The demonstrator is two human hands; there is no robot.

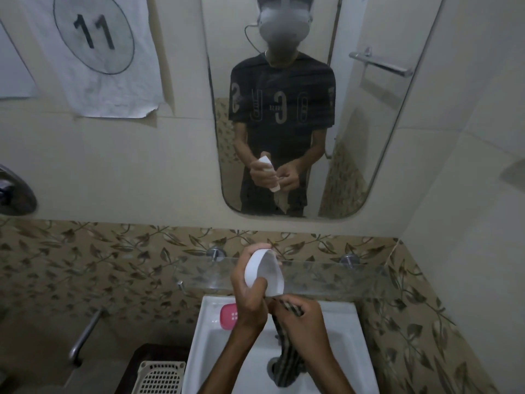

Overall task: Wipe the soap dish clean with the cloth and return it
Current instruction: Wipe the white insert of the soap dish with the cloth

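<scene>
- Soap dish (262, 273): white, oval, held tilted on edge above the back rim of the sink (335, 331), hollow side facing right.
- Left hand (247, 291): fingers clamped around the dish, thumb on its near rim.
- Right hand (301, 322): just right of the dish's lower end, fingers closed on a dark striped cloth (287, 354) (its tail hangs down into the sink basin).
- Sink: white ceramic; a pink soap bar (228, 315) lies on its back-left ledge.
- Glass shelf (326, 275): behind the dish, fixed to leaf-patterned tiles.
- Mirror (369, 123): above the sink.
- Paper sheet (93, 52) marked "11": up left of the sink.
- White slotted basket (160, 376): low, left of the sink; contents not discernible.
</scene>
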